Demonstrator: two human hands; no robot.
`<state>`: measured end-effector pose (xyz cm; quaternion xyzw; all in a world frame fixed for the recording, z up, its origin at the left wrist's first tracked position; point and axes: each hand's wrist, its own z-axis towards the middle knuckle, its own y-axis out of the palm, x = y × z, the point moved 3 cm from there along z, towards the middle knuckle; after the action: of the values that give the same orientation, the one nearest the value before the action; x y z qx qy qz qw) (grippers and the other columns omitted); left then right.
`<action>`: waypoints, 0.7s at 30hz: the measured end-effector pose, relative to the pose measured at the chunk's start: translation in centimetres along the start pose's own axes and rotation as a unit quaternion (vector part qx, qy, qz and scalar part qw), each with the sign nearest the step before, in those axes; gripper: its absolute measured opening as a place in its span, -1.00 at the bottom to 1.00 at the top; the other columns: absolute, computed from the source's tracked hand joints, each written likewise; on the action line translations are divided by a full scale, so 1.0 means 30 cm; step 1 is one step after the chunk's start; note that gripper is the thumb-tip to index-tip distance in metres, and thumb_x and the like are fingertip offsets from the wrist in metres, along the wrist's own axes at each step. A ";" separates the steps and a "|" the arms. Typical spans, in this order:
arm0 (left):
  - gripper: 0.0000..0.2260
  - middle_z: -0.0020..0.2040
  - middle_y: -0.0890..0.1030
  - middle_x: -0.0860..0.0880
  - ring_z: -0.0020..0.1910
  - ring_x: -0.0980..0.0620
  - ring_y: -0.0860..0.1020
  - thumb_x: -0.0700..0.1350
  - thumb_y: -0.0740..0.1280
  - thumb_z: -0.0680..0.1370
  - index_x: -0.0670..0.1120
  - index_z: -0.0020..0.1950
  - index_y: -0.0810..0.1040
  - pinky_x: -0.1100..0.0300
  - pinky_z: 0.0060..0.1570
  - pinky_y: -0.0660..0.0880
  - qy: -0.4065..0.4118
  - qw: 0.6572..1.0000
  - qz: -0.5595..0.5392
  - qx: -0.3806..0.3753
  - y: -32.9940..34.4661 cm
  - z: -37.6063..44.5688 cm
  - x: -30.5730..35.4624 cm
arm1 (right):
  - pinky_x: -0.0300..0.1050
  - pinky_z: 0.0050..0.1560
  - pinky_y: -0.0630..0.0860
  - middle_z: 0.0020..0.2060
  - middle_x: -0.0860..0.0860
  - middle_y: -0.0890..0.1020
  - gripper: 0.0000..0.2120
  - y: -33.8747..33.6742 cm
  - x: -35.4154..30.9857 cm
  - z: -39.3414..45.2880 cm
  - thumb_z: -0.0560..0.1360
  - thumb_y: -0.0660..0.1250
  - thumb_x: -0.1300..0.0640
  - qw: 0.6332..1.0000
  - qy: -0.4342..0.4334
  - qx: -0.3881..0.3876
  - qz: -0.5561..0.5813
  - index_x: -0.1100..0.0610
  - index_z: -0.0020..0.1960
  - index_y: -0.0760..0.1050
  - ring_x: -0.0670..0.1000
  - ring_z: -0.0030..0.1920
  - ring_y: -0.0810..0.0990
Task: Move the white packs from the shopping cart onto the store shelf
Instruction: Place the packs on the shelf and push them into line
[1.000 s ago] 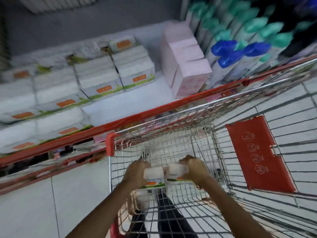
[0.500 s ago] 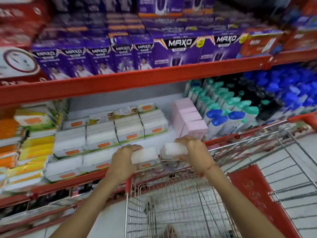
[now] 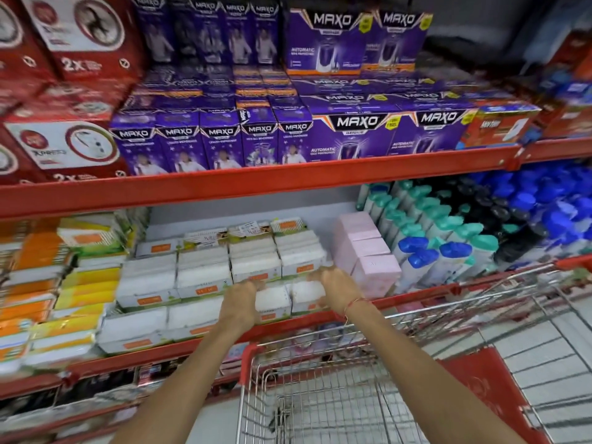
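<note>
Both arms reach over the wire shopping cart (image 3: 320,408) to the red-edged store shelf (image 3: 288,325). My left hand (image 3: 240,302) grips a white pack (image 3: 272,299) with an orange label, and my right hand (image 3: 336,286) grips a second white pack (image 3: 306,293) beside it. The two packs sit side by side at the shelf's front edge, in front of rows of the same white packs (image 3: 205,277). Whether they rest on the shelf I cannot tell.
Pink boxes (image 3: 368,251) stand just right of my right hand, with blue- and green-capped bottles (image 3: 448,248) beyond. Yellow and orange packs (image 3: 64,283) fill the left. Purple boxes (image 3: 288,133) line the shelf above. The cart's red flap (image 3: 487,389) is at the right.
Both hands lifted the two white packs out of the cart and carried them forward to the shelf's front edge; the view tilted up from the cart to the shelves.
</note>
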<state>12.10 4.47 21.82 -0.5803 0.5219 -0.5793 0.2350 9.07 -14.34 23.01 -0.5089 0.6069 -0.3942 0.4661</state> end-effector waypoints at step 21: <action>-0.64 0.00 0.62 -0.29 -0.15 -0.04 0.67 -0.08 0.24 0.58 -0.38 0.14 0.51 0.17 -0.04 0.58 -0.284 0.769 -0.566 0.085 -0.121 -0.359 -0.575 | -0.22 -0.40 0.66 -0.16 0.26 0.59 -0.68 0.249 -0.560 -0.101 0.56 0.25 0.33 0.542 0.243 -0.111 0.797 0.43 0.28 0.35 0.12 -0.21 0.66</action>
<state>7.15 24.44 19.99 -0.8863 -0.0432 -0.4584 0.0501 5.07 3.51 19.43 0.2520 0.8914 0.1021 0.3625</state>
